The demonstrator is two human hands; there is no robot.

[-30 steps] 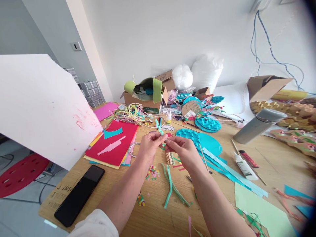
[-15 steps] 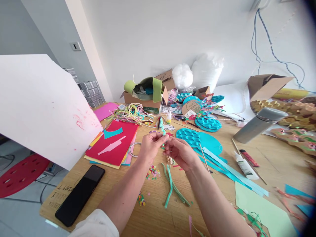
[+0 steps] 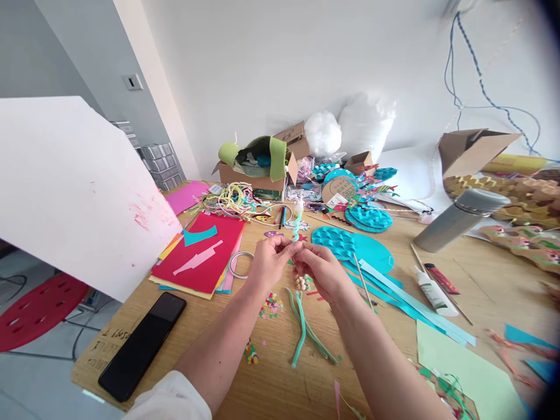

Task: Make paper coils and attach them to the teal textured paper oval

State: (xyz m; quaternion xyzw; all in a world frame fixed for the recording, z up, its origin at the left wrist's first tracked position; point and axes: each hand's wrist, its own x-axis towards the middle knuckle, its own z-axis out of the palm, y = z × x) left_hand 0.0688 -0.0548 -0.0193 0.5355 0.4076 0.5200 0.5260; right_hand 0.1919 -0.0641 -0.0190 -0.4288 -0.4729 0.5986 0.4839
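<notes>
Both my hands meet above the middle of the table. A curly mint-green pipe cleaner [image 3: 296, 226] rises upright from between my fingertips. My left hand [image 3: 272, 256] pinches its lower end with thumb and forefinger. Against it, my right hand [image 3: 318, 263] is closed in a pinch on the same pipe cleaner, its other fingers curled underneath. Below the hands lie several straight green pipe cleaners [image 3: 301, 332], loosely crossed. Small beige pieces [image 3: 301, 282] sit partly behind my right hand, and colourful confetti bits [image 3: 272, 304] are scattered beside my left wrist.
Red paper [image 3: 205, 251] tops a stack of coloured sheets on the left, with a black phone [image 3: 142, 345] nearer. On the right are blue paper discs [image 3: 371, 254], a glue bottle [image 3: 435, 293] and a grey thermos [image 3: 459, 220]. Craft boxes [image 3: 254, 175] line the wall.
The curly pipe cleaner has swung from leaning left to standing more upright, slightly to the right. My fingertips have drawn closer together around its base.
</notes>
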